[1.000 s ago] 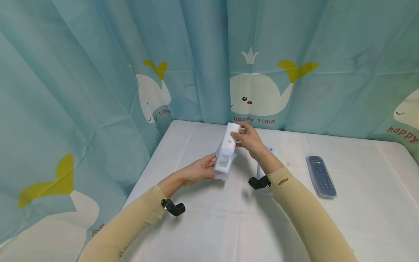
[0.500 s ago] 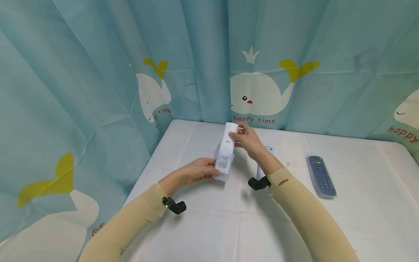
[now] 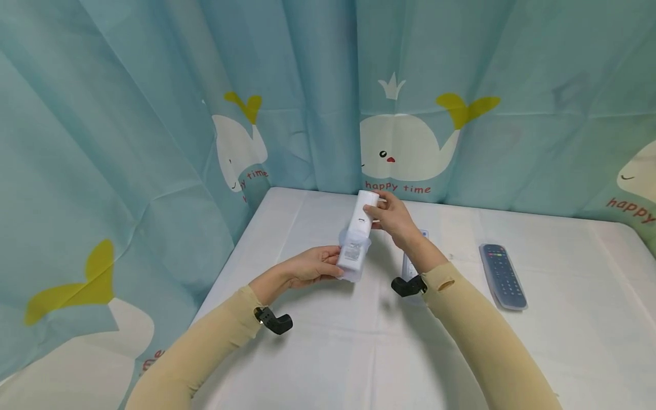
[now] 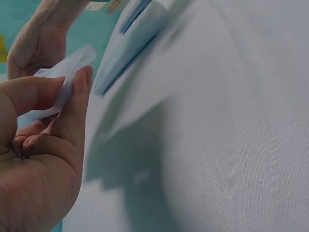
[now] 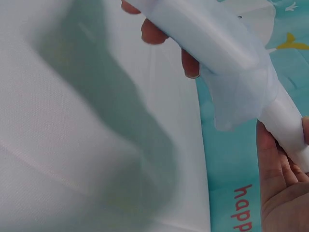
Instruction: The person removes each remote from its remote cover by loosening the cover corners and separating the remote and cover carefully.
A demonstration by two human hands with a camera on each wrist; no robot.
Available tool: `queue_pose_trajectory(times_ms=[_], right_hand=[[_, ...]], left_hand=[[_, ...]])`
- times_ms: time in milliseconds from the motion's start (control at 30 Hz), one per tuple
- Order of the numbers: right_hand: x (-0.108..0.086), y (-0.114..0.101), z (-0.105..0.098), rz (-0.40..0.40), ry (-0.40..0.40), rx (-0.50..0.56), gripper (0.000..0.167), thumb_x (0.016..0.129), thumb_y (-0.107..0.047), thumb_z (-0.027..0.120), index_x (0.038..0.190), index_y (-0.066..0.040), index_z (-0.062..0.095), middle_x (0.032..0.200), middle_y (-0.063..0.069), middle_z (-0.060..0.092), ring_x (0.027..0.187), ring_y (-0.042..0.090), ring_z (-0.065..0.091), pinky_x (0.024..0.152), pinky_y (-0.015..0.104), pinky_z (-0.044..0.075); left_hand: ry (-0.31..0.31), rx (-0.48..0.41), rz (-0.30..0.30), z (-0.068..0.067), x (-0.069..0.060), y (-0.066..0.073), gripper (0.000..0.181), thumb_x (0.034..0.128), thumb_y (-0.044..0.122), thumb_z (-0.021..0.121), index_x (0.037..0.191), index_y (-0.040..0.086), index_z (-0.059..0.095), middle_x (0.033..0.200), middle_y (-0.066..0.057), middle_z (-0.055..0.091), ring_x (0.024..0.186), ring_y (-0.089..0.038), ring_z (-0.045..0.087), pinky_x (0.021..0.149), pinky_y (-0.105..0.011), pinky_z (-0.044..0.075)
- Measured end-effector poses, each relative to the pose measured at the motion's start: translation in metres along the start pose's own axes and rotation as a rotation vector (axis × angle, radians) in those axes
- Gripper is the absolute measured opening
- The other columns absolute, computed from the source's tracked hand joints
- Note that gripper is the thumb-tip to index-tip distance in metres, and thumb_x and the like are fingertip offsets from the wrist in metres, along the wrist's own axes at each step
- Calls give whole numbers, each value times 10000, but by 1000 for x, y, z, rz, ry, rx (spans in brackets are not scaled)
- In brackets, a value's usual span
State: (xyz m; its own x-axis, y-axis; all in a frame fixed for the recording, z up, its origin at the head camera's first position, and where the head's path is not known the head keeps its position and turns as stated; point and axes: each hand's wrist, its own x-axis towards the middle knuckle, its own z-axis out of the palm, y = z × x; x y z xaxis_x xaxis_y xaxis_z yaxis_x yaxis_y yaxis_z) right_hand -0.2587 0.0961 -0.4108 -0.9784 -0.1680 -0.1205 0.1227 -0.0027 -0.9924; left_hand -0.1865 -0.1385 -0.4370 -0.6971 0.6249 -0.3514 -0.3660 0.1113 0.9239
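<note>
White remote (image 3: 361,215), one, battery-cover side apparently up: held above the tabletop (image 3: 574,319), slanted, upper part bare, lower part inside a translucent sleeve (image 3: 352,259) (label legible as a blur only). Right hand (image 3: 393,218), one: grips the bare end, thumb on the upper face. Left hand (image 3: 314,266), one: pinches the sleeve near its lower end, thumb against finger.

Risks, by judgement. Thin film: may wrinkle or catch at the remote's edge if pushed askew. Narrow left pinch: film could slip free or tear under a hard pull. Smooth casing: the remote might slide from the right hand and drop. Low right forearm: could nudge the pale remote (image 3: 408,271), which lies partly hidden beneath it.

Changes against half a second ago: remote, sleeve and right hand a little farther right in the head view; left hand nearly in place; bare length about the same. Dark remote (image 3: 503,277), one, at the right on the tabletop: unmoved.
</note>
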Motion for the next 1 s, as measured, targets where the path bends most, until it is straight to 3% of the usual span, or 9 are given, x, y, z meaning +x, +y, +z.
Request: queue_pose_trajectory(times_ms=[633, 1000], right_hand=[[0, 2, -5, 17, -2, -1, 563, 1026, -98, 624, 1525, -15, 377, 1307, 218, 586, 874, 183, 678, 754, 301, 592], [1, 5, 2, 11, -56, -9, 580, 1020, -101, 630, 1528, -8, 367, 1334, 235, 585, 931, 220, 676, 773, 333, 593]], left_hand=[[-52, 2, 22, -1, -5, -4, 848, 948, -100, 597, 1642, 100, 151, 1566, -170, 423, 1318, -284, 513, 1026, -380, 493], [-129, 20, 18, -5, -7, -9, 946, 918, -94, 629, 1648, 234, 123, 1552, -122, 431, 1271, -290, 533, 973, -400, 502]])
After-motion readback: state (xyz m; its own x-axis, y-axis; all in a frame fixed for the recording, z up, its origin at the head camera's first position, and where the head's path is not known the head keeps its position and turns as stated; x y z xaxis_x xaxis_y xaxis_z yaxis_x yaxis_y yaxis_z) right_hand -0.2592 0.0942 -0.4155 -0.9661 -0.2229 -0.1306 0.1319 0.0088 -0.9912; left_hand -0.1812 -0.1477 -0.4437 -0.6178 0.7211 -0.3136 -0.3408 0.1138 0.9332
